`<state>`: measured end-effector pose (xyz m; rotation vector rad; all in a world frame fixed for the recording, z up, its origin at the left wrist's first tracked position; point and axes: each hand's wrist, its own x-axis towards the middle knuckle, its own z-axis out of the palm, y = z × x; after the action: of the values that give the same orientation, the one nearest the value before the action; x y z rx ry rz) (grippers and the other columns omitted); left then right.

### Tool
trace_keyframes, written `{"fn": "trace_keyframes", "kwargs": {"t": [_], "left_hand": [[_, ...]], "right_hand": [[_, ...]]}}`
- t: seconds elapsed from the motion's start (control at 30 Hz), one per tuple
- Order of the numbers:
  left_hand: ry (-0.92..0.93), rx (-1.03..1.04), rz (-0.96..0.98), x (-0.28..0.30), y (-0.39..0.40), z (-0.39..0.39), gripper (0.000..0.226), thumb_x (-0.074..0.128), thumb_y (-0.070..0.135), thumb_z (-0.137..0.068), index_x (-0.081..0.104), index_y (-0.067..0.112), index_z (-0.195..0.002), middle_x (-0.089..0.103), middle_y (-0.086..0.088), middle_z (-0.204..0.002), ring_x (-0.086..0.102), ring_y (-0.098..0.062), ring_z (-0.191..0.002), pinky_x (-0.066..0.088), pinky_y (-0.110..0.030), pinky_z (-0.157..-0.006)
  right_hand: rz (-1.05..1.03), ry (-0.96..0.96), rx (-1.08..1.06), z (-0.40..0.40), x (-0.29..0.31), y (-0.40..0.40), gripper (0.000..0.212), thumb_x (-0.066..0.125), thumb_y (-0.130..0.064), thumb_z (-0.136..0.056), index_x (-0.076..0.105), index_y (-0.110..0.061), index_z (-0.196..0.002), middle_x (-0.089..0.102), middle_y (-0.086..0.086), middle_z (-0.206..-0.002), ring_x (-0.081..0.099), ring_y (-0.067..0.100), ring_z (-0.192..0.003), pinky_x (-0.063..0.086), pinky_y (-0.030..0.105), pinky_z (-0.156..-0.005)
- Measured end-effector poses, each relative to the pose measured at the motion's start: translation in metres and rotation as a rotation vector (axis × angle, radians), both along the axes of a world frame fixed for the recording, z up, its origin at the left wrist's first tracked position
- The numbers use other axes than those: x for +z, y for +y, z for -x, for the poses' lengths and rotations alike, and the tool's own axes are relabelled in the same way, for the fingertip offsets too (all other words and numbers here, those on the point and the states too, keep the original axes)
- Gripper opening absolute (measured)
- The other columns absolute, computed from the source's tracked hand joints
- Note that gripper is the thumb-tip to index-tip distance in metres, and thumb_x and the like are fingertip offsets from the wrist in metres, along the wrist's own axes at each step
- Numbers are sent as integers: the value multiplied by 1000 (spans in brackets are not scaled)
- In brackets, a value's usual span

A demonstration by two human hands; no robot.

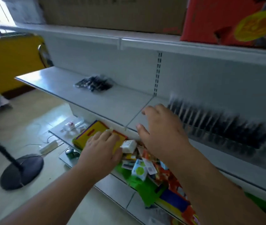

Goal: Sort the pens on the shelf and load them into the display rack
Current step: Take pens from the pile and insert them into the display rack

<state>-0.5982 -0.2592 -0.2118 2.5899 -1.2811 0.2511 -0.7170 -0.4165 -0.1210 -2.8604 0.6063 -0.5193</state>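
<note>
Both hands empty, fingers spread: right hand [159, 132] should reach upper-centre for the pen bundle [94, 83], left hand [103, 148] steadying.

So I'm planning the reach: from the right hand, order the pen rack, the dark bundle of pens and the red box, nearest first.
From the right hand:
1. Pen rack, just right on the same shelf.
2. Dark bundle of pens, back left.
3. Red box, top shelf.

A black fan base [22, 171] stands on the floor near a white power strip [48, 146].
</note>
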Motion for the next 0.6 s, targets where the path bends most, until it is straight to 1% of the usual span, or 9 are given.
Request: {"fn": "trace_keyframes", "kwargs": {"t": [0.13,0.33,0.43,0.5,0.6], "left_hand": [[-52,35,-17,0,51,-69,42,40,51,-85,64,27,-109,62,4,-102,60,-26,-98,52,-39,-81],[6,23,-95,11,100,-156,55,26,58,-86,59,31,-120,60,7,-114,53,-22,-111,46,-40,-93],[14,4,-45,11,97,-186,53,28,56,-86,61,29,-116,61,6,-110,56,-23,-108,45,-40,-94],[19,-15,-13,9,86,-205,50,30,54,-88,63,26,-113,62,5,-105,57,-24,-103,46,-40,-90],[65,-19,28,3,64,-232,52,29,55,-88,62,27,-117,63,4,-111,57,-25,-106,46,-42,-90]], "right_hand": [[-31,-30,6,-71,-3,41,40,47,-50,-95,49,-26,-127,50,0,-122,48,22,-113,42,39,-94],[-71,-24,-4,-161,1,92,40,48,-50,-94,49,-26,-126,52,0,-120,49,22,-111,43,40,-93],[-67,-17,-26,-189,7,94,39,48,-50,-94,50,-27,-126,52,-1,-120,49,21,-111,43,39,-93],[-58,-21,-41,-207,7,88,38,48,-49,-94,50,-28,-126,53,-2,-122,49,20,-112,42,39,-95],[-54,35,-33,-234,1,70,39,46,-50,-96,48,-29,-129,50,-3,-126,46,17,-114,40,36,-96]]}}
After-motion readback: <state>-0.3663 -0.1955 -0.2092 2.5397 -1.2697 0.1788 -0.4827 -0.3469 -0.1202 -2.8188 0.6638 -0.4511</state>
